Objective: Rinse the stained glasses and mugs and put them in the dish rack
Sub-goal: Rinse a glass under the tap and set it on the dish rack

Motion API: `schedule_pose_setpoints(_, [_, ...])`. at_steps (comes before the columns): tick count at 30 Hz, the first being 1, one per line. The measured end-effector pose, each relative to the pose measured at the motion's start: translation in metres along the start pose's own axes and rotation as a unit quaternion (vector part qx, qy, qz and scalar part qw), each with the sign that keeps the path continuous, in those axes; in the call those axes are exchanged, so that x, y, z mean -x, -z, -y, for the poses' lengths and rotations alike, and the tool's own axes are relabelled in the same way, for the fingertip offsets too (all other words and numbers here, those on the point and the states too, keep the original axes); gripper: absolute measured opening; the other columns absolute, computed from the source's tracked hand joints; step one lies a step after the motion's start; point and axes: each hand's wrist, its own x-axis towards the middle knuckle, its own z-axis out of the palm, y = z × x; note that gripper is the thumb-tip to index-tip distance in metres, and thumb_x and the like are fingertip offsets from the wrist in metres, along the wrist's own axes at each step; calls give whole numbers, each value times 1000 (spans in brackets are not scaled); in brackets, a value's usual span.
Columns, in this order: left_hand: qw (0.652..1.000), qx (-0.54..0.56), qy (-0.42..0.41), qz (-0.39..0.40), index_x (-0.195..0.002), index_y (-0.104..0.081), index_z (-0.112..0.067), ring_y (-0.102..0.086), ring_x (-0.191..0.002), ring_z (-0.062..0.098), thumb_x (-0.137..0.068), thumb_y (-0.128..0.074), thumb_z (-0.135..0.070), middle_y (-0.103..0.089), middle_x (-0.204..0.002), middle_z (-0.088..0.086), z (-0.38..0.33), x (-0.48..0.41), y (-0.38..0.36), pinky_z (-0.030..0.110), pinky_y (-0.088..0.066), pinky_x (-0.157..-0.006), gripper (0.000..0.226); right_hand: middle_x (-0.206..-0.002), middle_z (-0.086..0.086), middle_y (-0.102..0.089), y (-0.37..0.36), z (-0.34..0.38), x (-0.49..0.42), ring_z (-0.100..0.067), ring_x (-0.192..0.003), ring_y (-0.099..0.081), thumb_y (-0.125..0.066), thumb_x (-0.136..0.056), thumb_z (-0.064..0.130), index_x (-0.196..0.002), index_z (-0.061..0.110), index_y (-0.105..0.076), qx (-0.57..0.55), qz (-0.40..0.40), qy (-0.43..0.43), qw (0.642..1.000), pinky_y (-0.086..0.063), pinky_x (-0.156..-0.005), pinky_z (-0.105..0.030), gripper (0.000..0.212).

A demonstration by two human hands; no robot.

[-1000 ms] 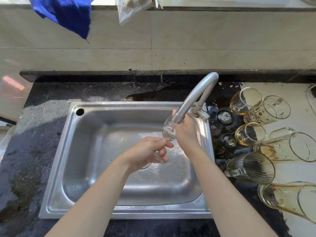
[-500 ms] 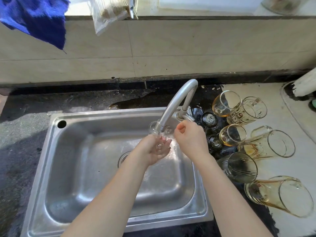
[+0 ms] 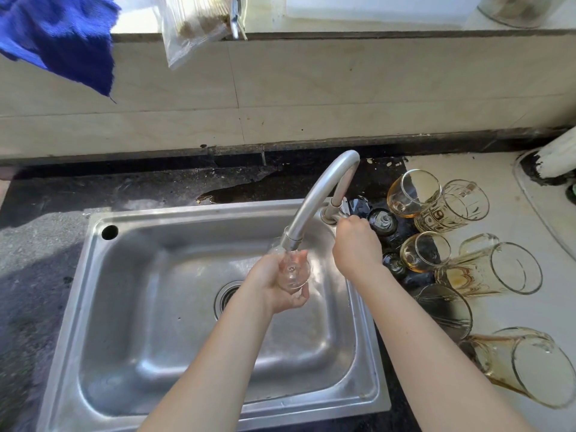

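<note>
Left hand (image 3: 274, 286) curled round small clear glass (image 3: 293, 271) under faucet spout (image 3: 314, 198), above sink (image 3: 149, 322). Right hand (image 3: 355, 247) gripped tap handle (image 3: 341, 214). Glass looked wet, slippery, fragile; bowl seemed safest hold.

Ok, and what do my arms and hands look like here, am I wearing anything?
Nothing worn that shows: the left hand and right hand are ungloved, with no rings visible, and the left forearm and right forearm are bare to the frame edge, no sleeves, watch or bracelet in view.
</note>
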Motion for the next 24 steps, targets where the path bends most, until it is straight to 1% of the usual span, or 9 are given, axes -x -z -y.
schedule_pose_setpoints(2, [1000,-28,-3,-12,-65,-68,-12,-51,-64,14,-90,-43,-11,-64,-59,-4,1,4,3,29,-36,-68,35,-120,-15,-55,1,-1,-2,-30,-114,-49,-45,-92,-3,-117,1,-55,6,-8,1,1000,-43,-89,-35,27])
schedule_pose_setpoints(5, [998,-57,-6,-18,-61,-67,-13,-50,-65,15,-89,-48,-14,-64,-58,-1,0,5,7,30,-37,-66,34,-116,-15,-57,3,-2,-4,-30,-112,-50,-48,-90,-4,-112,2,-58,2,-4,-1,1000,-44,-86,-36,25])
schedule_pose_setpoints(10, [997,-70,-20,-30,-66,-59,-16,-49,-64,17,-89,-48,-13,-62,-53,1,-1,5,5,30,-37,-64,26,-110,-20,-59,7,-3,-6,-35,-107,-53,-46,-90,-6,-106,-3,-58,-58,10,-23,998,-45,-80,-38,20])
schedule_pose_setpoints(12, [997,-72,-21,-29,-67,-59,-17,-49,-65,17,-89,-49,-14,-62,-55,1,-1,4,5,29,-37,-63,24,-109,-20,-60,7,-5,-8,-35,-106,-53,-46,-90,-5,-114,-1,-54,-75,3,-24,997,-42,-76,-38,26])
schedule_pose_setpoints(15, [996,-78,-27,-22,-71,-61,-17,-52,-65,16,-90,-53,-17,-63,-59,1,-1,3,6,28,-37,-62,20,-108,-19,-60,5,-9,-15,-35,-102,-55,-44,-90,-5,-135,6,-39,-97,-3,-17,995,-39,-70,-36,47])
schedule_pose_setpoints(18, [995,-93,-32,-19,-72,-63,-16,-55,-58,13,-87,-59,-18,-64,-58,0,-1,4,10,28,-40,-63,15,-109,-19,-59,7,-17,-25,-36,-103,-56,-46,-92,0,-125,7,-49,-118,8,-35,992,-43,-75,-39,34])
schedule_pose_setpoints(20, [993,-112,-36,-22,-74,-62,-17,-54,-61,14,-86,-62,-20,-61,-59,0,-1,6,14,32,-45,-66,13,-109,-18,-60,6,-22,-28,-34,-101,-56,-48,-93,3,-117,6,-54,-122,4,-40,992,-45,-76,-40,25])
schedule_pose_setpoints(22, [990,-135,-35,-26,-74,-61,-19,-53,-64,14,-88,-61,-23,-59,-60,-1,-2,8,17,37,-46,-70,14,-109,-18,-61,5,-24,-27,-33,-98,-57,-47,-94,4,-116,6,-56,-120,2,-42,992,-46,-74,-39,24])
schedule_pose_setpoints(24, [985,-166,-29,-30,-73,-60,-22,-52,-64,13,-88,-59,-25,-58,-60,-3,-2,12,20,38,-45,-74,16,-109,-17,-61,5,-24,-20,-33,-98,-56,-45,-94,5,-115,7,-54,-101,-9,-40,994,-42,-70,-38,22])
